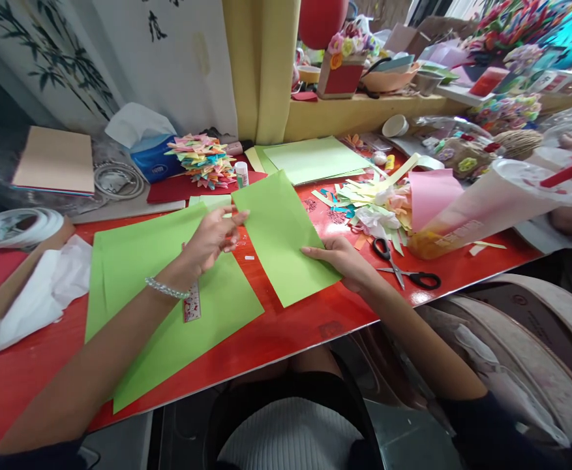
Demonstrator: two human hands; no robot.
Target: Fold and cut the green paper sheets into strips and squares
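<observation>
Green paper is pinched by right fingers; left fingers' hold can't be told; creases could be caused by tugging.

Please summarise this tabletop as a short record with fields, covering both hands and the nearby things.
Left hand: fingers at left edge of light-green rectangular paper sheet
Right hand: holds that sheet's right edge
Under left arm: larger green paper sheets, white-and-red patterned flat ruler
Beside right hand: black-handled metal scissors, blades open
Surface: glossy red table
</observation>
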